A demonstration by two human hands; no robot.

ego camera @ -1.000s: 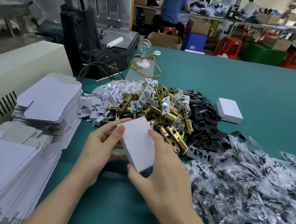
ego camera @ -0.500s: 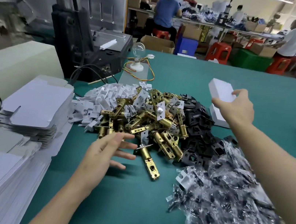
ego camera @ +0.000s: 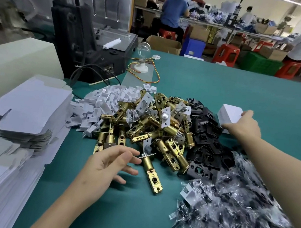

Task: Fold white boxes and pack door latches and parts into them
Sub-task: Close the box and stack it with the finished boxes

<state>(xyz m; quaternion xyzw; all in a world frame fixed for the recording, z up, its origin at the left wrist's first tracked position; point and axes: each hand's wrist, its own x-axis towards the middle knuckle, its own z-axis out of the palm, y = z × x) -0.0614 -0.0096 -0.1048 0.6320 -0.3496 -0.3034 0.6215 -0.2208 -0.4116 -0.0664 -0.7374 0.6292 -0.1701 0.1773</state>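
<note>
Right hand (ego camera: 245, 126) pinched white box (ego camera: 230, 115) by its edge (light, likely crushable); left hand (ego camera: 104, 165) hovered open beside hefty-looking latch (ego camera: 152, 169)

No readable text or labels.

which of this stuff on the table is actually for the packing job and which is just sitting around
For the job: white box held by the right hand; flat box blanks; brass latches near the open left hand; black plates; white plastic pieces; bagged parts.

Just lying about: light bulb; black machine; beige machine.
</note>
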